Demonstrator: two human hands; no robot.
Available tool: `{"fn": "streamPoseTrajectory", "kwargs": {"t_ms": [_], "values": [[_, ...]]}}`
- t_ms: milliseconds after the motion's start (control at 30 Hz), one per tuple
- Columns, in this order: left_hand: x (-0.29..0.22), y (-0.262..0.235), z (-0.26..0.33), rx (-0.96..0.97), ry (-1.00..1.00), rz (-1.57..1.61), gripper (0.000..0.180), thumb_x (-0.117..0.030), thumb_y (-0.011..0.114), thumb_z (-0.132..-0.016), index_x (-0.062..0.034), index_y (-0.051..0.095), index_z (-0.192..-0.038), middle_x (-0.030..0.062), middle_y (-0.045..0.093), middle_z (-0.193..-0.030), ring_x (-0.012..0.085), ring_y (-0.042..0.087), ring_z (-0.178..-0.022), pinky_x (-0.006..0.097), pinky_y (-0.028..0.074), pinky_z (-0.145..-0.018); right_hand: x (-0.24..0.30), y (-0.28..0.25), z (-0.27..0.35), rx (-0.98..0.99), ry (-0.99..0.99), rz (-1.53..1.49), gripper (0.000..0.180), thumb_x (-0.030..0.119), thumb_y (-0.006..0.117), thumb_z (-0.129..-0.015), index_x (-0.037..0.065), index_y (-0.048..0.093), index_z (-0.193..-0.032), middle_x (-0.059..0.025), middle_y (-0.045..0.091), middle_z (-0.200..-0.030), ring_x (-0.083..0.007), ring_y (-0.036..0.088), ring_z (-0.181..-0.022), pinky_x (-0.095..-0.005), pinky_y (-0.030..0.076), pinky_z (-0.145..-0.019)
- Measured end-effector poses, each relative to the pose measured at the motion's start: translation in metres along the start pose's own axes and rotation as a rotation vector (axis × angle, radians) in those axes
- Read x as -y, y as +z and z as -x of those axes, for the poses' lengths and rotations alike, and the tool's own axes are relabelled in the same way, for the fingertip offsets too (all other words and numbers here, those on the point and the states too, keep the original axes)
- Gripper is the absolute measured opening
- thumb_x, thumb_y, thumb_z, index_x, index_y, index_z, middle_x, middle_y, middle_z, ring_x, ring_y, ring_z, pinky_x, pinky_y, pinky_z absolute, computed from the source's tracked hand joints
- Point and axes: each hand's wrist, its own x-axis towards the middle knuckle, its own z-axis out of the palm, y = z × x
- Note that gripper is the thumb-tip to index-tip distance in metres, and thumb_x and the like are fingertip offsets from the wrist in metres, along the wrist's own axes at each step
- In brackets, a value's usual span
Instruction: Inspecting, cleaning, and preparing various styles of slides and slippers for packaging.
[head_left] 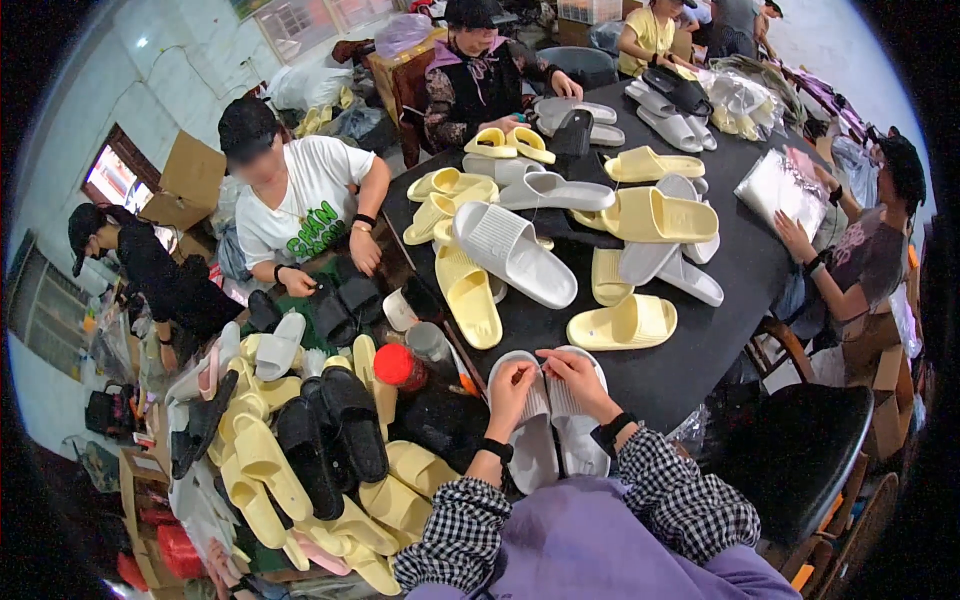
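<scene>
A pair of light grey slide slippers, the left slipper and the right slipper, lies side by side at the near table edge, right before me. My left hand rests over the strap of the left slipper, its fingertips pinched together. Over the other strap, my right hand is also closed, thumb and forefinger pressed together near the gap between the slippers. Whatever the fingertips hold is too small to make out. Just beyond my hands sits a yellow slipper.
Yellow and grey slippers pile up on the black table. To my left are heaped yellow and black slippers and a red-lidded jar. Several co-workers sit around; one handles a clear plastic bag. A black chair stands at right.
</scene>
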Motion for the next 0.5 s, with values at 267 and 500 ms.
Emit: {"fn": "streamPoseTrajectory", "kwargs": {"t_ms": [267, 500], "values": [[0.002, -0.005, 0.003, 0.013, -0.049, -0.027, 0.012, -0.01, 0.063, -0.088, 0.0008, 0.064, -0.093, 0.0075, 0.06, -0.088, 0.0172, 0.058, -0.077, 0.028, 0.046, -0.069, 0.0, 0.005, 0.002, 0.039, 0.04, 0.018, 0.026, 0.016, 0.053, -0.096, 0.0, 0.064, -0.112, 0.0022, 0.06, -0.086, -0.0057, 0.052, -0.076, -0.0215, 0.044, -0.071], [0.005, 0.0, -0.001, 0.0, -0.003, 0.024, 0.016, -0.014, 0.06, -0.091, 0.0002, 0.063, -0.097, 0.0059, 0.062, -0.089, 0.0144, 0.059, -0.082, 0.027, 0.046, -0.074, 0.017, 0.005, 0.003, -0.003, 0.072, 0.051, 0.024, 0.015, 0.056, -0.094, -0.001, 0.066, -0.109, 0.0012, 0.06, -0.087, -0.006, 0.052, -0.077, -0.0208, 0.044, -0.072]]}}
